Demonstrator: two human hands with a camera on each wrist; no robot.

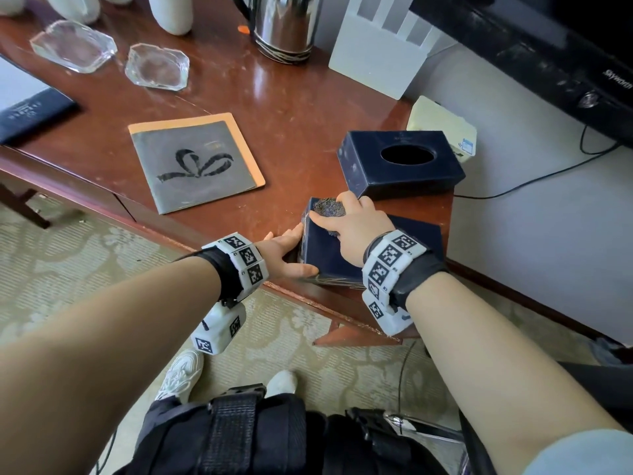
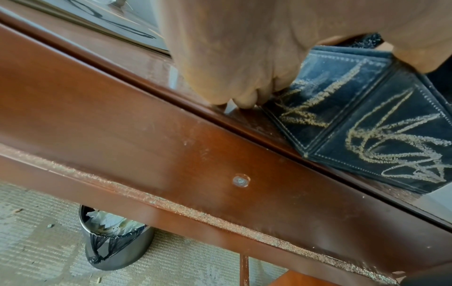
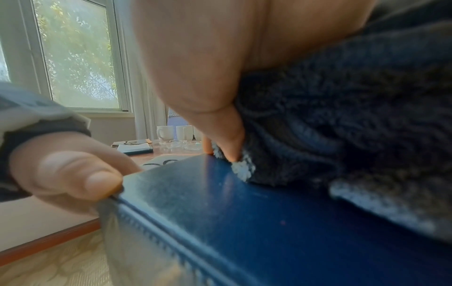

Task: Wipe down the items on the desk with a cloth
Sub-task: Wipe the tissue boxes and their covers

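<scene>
Pressing the grey cloth (image 1: pixel 328 207) on top of the dark blue box (image 1: pixel 329 260), your right hand (image 1: pixel 358 225) curls its fingers around the cloth. Your left hand (image 1: pixel 287 252) grips the box's left side, thumb on the top edge. The box stands just beside the tissue box (image 1: pixel 400 168), on your side.

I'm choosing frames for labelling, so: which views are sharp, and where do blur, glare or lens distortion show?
Head view: sharp, daylight glare on the glossy desk, edges stretched by the wide lens. Left wrist view: the left hand looms soft, the dark blue box crisp. Right wrist view: the right hand and cloth blurred, the window bright behind.
</scene>
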